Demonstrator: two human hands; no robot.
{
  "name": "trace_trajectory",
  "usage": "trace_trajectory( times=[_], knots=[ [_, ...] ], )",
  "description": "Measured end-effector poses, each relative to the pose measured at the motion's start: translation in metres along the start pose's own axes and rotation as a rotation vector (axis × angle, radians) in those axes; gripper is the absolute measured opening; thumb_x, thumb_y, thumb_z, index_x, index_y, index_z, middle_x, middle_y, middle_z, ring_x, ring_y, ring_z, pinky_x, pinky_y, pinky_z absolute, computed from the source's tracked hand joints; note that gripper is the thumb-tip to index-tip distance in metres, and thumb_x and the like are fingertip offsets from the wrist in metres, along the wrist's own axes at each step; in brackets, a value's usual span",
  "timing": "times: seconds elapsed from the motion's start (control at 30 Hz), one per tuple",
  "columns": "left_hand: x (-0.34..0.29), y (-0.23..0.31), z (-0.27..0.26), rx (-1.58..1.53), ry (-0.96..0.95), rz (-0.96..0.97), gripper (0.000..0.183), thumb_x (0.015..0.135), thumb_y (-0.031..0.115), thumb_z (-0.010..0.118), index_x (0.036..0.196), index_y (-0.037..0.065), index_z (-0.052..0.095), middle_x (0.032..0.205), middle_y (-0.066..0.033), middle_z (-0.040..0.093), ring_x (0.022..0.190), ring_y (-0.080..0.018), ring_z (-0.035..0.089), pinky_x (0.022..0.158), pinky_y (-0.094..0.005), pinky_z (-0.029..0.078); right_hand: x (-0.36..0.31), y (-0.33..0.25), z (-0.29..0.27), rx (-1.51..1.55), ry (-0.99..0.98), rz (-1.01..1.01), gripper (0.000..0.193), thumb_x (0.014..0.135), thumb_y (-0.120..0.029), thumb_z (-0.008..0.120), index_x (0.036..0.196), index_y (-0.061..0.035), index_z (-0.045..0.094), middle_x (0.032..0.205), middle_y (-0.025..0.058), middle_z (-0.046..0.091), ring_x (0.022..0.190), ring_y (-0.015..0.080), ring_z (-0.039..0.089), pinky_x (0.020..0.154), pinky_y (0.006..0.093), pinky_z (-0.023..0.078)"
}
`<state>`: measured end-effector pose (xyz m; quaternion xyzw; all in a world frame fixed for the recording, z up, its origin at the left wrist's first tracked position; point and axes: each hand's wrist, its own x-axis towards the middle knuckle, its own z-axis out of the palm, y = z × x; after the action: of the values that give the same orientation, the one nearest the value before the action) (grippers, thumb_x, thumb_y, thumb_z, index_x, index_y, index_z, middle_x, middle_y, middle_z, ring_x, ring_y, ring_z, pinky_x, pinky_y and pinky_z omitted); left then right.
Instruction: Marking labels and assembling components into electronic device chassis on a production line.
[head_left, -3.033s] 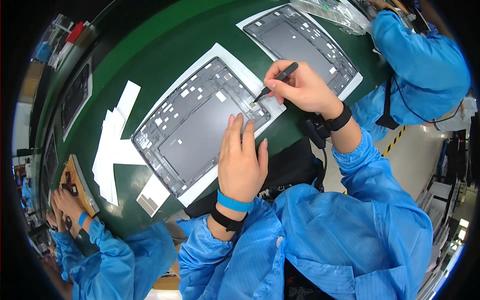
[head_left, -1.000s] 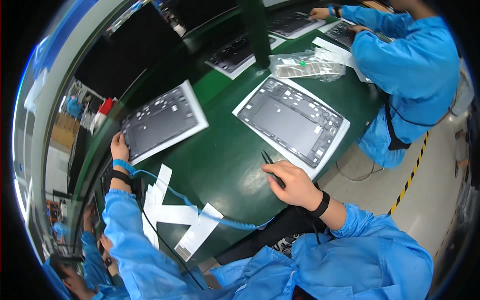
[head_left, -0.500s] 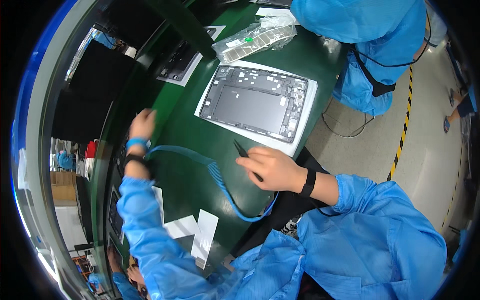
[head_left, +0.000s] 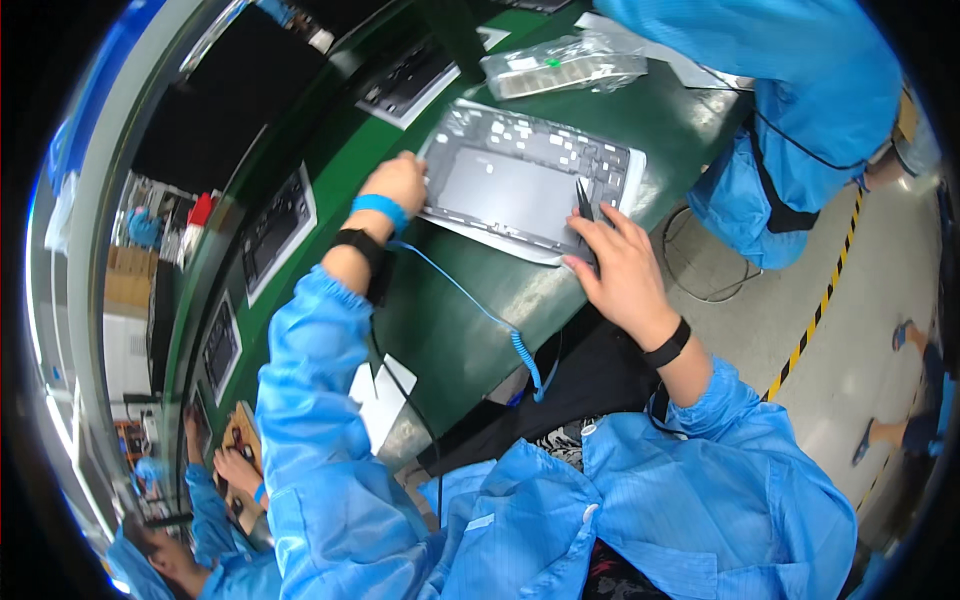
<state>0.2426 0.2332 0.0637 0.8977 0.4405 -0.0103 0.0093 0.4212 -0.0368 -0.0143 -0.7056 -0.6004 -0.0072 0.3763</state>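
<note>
A dark grey tablet housing (head_left: 515, 185) with small white patches lies open side up on a white sheet (head_left: 500, 243). My left hand (head_left: 396, 186) is at its left end, fingers curled at the edge; the fingertips are partly hidden and look closed on the rim. My right hand (head_left: 628, 268) is by the near right edge, fingers partly spread, with black tweezers (head_left: 587, 212) tucked against them. The tweezers' tips point away from me, over the housing. A blue band (head_left: 380, 208) with a coiled cord (head_left: 522, 350) circles my left wrist.
Behind the housing lies a clear plastic bag (head_left: 565, 68) of strip-shaped parts. More housings (head_left: 280, 232) sit on sheets along the bright green strip at left. White paper pieces (head_left: 380, 400) lie near my left sleeve. A blue-clad person (head_left: 760, 60) is close at the right.
My left hand has come rightward from the green strip to the housing's left end. My right hand, still with the tweezers, has moved forward and right to the housing's near edge.
</note>
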Motion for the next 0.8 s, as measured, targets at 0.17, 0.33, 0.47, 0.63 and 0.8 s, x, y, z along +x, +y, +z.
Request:
trace_trajectory(
  times=[0.17, 0.33, 0.47, 0.63, 0.8],
  knots=[
    [-0.146, -0.02, -0.067, -0.355, 0.083, -0.184, 0.038, 0.099, 0.027, 0.052, 0.082, -0.006, 0.063, 0.07, -0.0253, 0.062, 0.066, -0.0417, 0.059, 0.064, -0.0459, 0.046, 0.031, 0.003, -0.009, 0.202, -0.198, -0.25, 0.043, 0.085, -0.018, 0.071, 0.126, -0.0108, 0.059, 0.123, 0.0127, 0.065, 0.122, 0.0356, 0.056, 0.101, 0.044, 0.044],
    [-0.27, -0.02, 0.011, -0.496, 0.185, -0.647, 0.042, 0.099, 0.03, 0.055, 0.076, -0.005, 0.062, 0.058, -0.0192, 0.057, 0.052, -0.0297, 0.056, 0.054, -0.0413, 0.044, 0.06, -0.011, 0.01, 0.292, -0.506, -0.353, 0.043, 0.086, -0.017, 0.069, 0.127, -0.0118, 0.058, 0.122, 0.0137, 0.064, 0.119, 0.0343, 0.057, 0.105, 0.0434, 0.041],
    [-0.312, 0.01, 0.042, -0.471, 0.412, -0.787, 0.024, 0.097, 0.021, 0.062, 0.097, -0.003, 0.066, 0.058, -0.0068, 0.055, 0.05, -0.0163, 0.046, 0.05, -0.0346, 0.038, 0.056, -0.013, 0.027, 0.234, -0.523, -0.46, 0.046, 0.087, -0.018, 0.069, 0.131, -0.0148, 0.058, 0.129, 0.0106, 0.062, 0.129, 0.0304, 0.05, 0.114, 0.0474, 0.029],
    [-0.382, 0.005, 0.052, -0.26, 0.588, -0.652, 0.036, 0.088, 0.012, 0.066, 0.124, 0.003, 0.061, 0.128, -0.0227, 0.051, 0.115, -0.0371, 0.052, 0.094, -0.0423, 0.043, 0.042, -0.024, 0.022, 0.667, -0.301, -0.095, 0.035, 0.095, -0.016, 0.062, 0.128, -0.0016, 0.06, 0.12, 0.0143, 0.067, 0.111, 0.0215, 0.064, 0.098, 0.0355, 0.047],
    [-0.414, -0.005, 0.082, -0.191, 0.374, -0.632, 0.053, 0.089, 0.025, 0.067, 0.139, 0.012, 0.055, 0.152, -0.0259, 0.033, 0.139, -0.0465, 0.033, 0.111, -0.0506, 0.031, 0.01, -0.135, 0.048, 1.107, -0.418, -0.018, 0.034, 0.104, -0.026, 0.05, 0.114, 0.0018, 0.067, 0.095, 0.0075, 0.069, 0.074, 0.0093, 0.06, 0.068, 0.0256, 0.05]
  ],
)
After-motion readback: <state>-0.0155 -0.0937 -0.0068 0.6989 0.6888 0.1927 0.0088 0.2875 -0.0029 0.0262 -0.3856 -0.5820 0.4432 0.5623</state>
